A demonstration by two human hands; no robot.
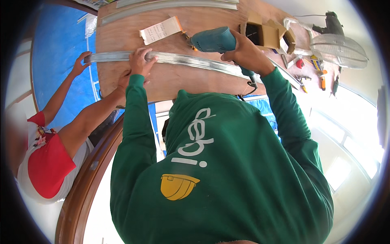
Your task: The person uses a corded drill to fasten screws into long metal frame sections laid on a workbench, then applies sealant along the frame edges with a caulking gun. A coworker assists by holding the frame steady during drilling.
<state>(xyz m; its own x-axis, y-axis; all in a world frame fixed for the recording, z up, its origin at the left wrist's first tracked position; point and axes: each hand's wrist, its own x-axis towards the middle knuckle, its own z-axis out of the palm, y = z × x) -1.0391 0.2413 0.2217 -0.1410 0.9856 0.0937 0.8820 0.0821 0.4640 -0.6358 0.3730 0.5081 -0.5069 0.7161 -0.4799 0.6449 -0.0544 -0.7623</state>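
Observation:
A long, shiny, ridged metal profile lies across the wooden table. My left hand grips it left of the middle, fingers over its far edge. Wrapped round the handle of a teal power drill, my right hand holds it above the table, beyond the profile. The drill's front end points left, and its tip is hard to make out. A co-worker at the left holds the profile's left end with one hand; the other hand is beside my left wrist, partly hidden.
A white card with writing lies beyond the profile. More metal profiles rest along the far edge. At the right are open cardboard boxes, a fan, an orange-handled tool and several other hand tools.

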